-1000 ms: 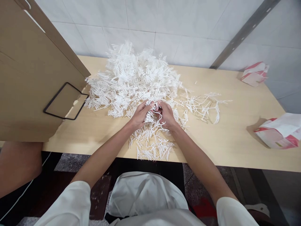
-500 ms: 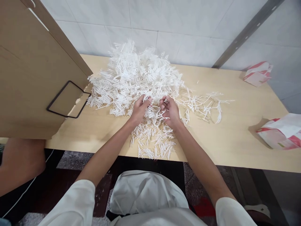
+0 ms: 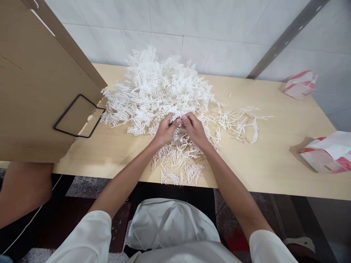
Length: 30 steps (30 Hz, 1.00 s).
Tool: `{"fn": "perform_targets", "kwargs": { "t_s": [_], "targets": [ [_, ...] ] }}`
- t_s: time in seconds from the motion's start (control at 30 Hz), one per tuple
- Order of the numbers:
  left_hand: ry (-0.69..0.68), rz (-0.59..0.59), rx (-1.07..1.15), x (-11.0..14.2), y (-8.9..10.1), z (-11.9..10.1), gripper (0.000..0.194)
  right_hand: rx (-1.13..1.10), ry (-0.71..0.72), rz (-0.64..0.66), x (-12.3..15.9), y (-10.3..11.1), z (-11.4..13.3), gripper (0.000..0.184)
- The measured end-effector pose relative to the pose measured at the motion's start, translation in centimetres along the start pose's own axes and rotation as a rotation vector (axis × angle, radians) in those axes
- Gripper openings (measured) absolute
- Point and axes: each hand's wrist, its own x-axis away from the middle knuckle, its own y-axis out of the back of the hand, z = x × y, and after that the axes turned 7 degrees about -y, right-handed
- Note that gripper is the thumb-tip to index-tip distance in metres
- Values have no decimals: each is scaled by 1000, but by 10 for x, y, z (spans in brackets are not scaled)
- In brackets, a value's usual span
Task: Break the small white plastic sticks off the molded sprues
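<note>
A narrow pinch on the left: from the head view, the thumb and fingers of the left hand (image 3: 164, 130) close on a white sprig (image 3: 173, 117). The right hand (image 3: 195, 130) meets it fingertip to fingertip, its fingers bunched; what they have between them, if anything, I can't tell from here. The sprig sits between the two hands, in front of the big white heap (image 3: 164, 82) and near the loose white bits (image 3: 182, 173) towards the table's front edge.

If I were giving advice, I'd say let the left hold firmly and leave the fine work to the right fingertips, with short, gentle pulls, since pieces this thin look likely to snap or tangle. Staying low over the table (image 3: 274, 153) should stop bits scattering. I'd also keep the loose bits apart from the branched stems (image 3: 237, 124) lying right of the heap.
</note>
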Motion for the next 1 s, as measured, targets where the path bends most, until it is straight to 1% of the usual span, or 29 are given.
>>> {"fn": "perform_targets", "kwargs": {
  "t_s": [0.1, 0.23, 0.47, 0.6, 0.7, 0.77, 0.83, 0.93, 1.0],
  "targets": [
    [18, 26, 66, 0, -1, 3, 41, 41, 27, -8, 0, 2, -3, 33],
    [21, 48, 181, 1, -5, 6, 42, -99, -36, 32, 0, 0, -4, 37],
    [146, 4, 369, 4, -10, 2, 44, -350, -195, 19, -1, -9, -10, 38],
    [199, -6, 412, 6, -10, 1, 43, -453, -251, 26, -1, -14, -11, 39],
    [204, -5, 446, 5, -8, -1, 41, -532, -276, 32, -4, -13, -8, 38],
    [197, -61, 485, 2, -5, -3, 38, -597, -253, -13, -6, -9, -4, 37],
    [180, -156, 514, -2, -1, -5, 30, -622, -194, -90, -8, -4, 0, 36],
    [198, -310, 533, -9, 5, -5, 20, -500, -129, -165, -7, 3, 5, 34],
    [207, -368, 543, -12, 7, -2, 17, -361, -84, -189, -6, 6, 6, 31]
  ]
}}
